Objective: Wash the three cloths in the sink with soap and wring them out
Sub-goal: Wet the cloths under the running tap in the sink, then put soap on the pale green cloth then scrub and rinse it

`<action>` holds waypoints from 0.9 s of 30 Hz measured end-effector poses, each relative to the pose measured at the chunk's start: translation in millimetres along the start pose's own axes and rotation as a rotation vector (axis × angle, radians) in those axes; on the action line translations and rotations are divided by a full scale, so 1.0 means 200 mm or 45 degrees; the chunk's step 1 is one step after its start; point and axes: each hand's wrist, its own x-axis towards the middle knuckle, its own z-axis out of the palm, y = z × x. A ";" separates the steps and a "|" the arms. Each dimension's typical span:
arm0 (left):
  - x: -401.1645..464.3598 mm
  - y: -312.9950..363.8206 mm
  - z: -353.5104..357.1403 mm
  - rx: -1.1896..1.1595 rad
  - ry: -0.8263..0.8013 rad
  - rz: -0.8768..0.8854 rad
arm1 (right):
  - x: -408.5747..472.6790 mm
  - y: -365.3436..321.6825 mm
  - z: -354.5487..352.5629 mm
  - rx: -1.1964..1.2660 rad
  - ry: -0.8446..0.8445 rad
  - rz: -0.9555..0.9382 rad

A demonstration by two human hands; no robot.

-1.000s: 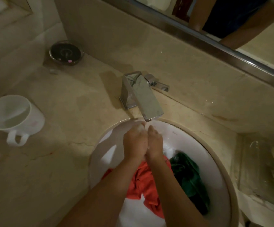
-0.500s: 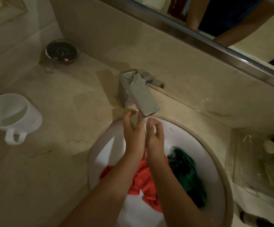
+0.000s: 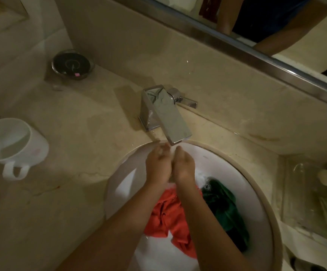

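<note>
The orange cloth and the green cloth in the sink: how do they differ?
The orange cloth lies in the middle of the sink, partly hidden under the person's forearms; the green cloth lies against the right side, uncovered. The orange one is bright, the green one dark. Foamy water sits by the green cloth's top edge. Both are crumpled in the white basin.

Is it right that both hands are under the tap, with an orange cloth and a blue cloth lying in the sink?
Not quite: the second cloth is dark green, not blue, as the head view shows. The rest holds: both hands, left and right, are under the tap, and the orange cloth lies in the sink.
</note>
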 end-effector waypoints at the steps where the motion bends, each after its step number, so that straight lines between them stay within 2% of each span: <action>1: 0.00 0.01 -0.02 -0.151 -0.040 -0.104 | -0.02 0.00 -0.01 0.072 -0.012 0.008; 4: 0.00 0.00 -0.09 -0.688 -0.338 -0.485 | -0.04 -0.03 -0.11 0.280 -0.113 -0.087; 5: 0.00 -0.01 -0.12 -0.781 -0.454 -0.531 | -0.03 -0.06 -0.15 0.334 -0.159 -0.101; 7: -0.01 0.00 -0.15 -0.847 -0.585 -0.456 | 0.00 -0.11 -0.23 0.385 -0.226 -0.188; 9: -0.03 0.02 -0.16 -0.751 -0.630 -0.352 | 0.03 -0.17 -0.28 0.385 -0.232 -0.298; 16: -0.04 0.03 -0.17 -0.393 -0.455 -0.128 | 0.16 -0.33 -0.27 0.273 -0.316 -0.391; 20: -0.06 0.02 -0.17 -0.310 -0.431 -0.008 | 0.19 -0.30 -0.22 0.218 -0.229 -0.434; 27: -0.09 0.04 -0.20 -0.258 -0.445 0.128 | 0.14 -0.23 -0.23 -0.157 -0.150 -0.649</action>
